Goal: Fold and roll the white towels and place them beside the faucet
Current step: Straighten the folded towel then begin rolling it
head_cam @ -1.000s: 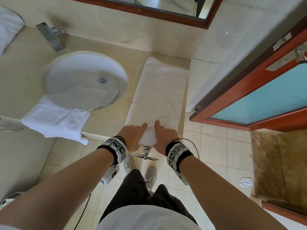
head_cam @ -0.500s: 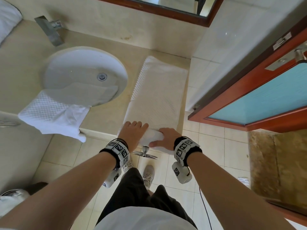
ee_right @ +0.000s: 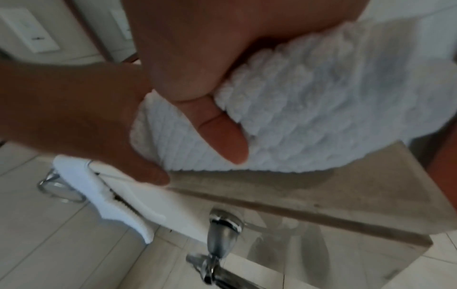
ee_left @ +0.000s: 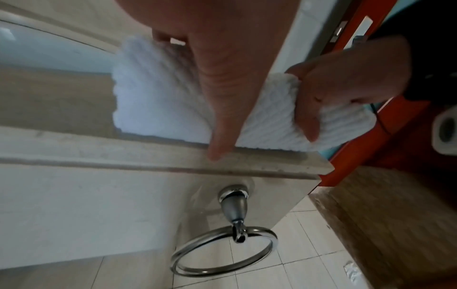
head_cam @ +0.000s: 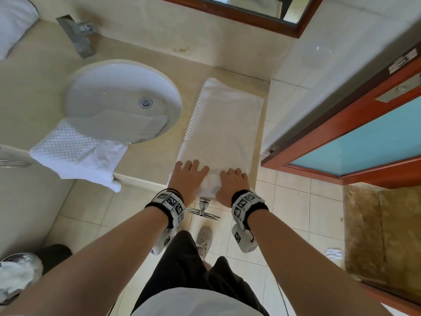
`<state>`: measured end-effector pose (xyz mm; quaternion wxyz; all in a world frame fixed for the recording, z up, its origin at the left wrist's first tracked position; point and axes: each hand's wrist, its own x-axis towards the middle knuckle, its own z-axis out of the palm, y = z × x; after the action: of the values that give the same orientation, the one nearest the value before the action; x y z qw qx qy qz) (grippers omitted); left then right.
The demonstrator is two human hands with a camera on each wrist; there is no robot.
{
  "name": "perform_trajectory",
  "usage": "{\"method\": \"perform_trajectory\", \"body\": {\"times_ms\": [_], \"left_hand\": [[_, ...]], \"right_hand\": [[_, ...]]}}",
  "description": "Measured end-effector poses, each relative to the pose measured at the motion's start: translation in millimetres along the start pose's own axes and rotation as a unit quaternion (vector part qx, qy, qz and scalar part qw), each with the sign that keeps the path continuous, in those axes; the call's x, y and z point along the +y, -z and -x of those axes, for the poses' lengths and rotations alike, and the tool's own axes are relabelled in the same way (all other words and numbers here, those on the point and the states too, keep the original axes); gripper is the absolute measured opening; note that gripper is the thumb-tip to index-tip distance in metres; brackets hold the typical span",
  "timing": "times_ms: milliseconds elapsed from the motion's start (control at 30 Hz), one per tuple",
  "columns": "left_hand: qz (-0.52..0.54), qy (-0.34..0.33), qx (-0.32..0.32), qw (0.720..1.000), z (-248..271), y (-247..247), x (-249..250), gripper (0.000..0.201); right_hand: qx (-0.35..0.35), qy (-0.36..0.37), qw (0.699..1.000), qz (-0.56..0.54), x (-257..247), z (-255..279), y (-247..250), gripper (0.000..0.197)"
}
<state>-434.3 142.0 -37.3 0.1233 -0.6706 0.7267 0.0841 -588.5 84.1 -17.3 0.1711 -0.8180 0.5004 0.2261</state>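
Observation:
A folded white towel lies lengthwise on the beige counter, right of the sink. Its near end is rolled up at the counter's front edge. My left hand lies over the left part of the roll with fairly straight fingers, its thumb reaching down to the counter edge. My right hand curls round the right part of the roll, its thumb pressed into the towel. A second white towel hangs over the sink's front rim. The faucet stands behind the sink.
A rolled white towel sits at the far left beside the faucet. A chrome towel ring hangs under the counter edge. A red-framed door stands close on the right, a mirror above, a bin at lower left.
Both hands moved apart from the middle of the towel's near end and rolled it forward. The roll is thicker and the right hand now wraps over it.

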Motion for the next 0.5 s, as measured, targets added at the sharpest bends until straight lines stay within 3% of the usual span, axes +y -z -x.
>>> {"method": "perform_trajectory", "body": {"times_ms": [100,167,267,367,500], "left_hand": [[0.047,0.036,-0.020,0.998,-6,-2,2,0.078],[0.113,0.062,-0.053,0.990,-14,1,1,0.074],[0.158,0.076,-0.091,0.980,-28,6,-6,0.065],[0.142,0.079,-0.113,0.980,-34,8,-8,0.067],[0.023,0.057,-0.038,0.997,-23,6,1,0.078]], "right_hand": [[0.026,0.000,0.999,0.028,3,-2,3,0.056],[0.096,0.023,0.994,0.047,0,3,-3,0.070],[0.128,0.072,0.986,0.082,-5,5,-15,0.093],[0.140,0.039,0.987,0.066,-9,-3,-20,0.078],[0.079,0.023,0.997,0.012,-10,-16,-16,0.070]]}}
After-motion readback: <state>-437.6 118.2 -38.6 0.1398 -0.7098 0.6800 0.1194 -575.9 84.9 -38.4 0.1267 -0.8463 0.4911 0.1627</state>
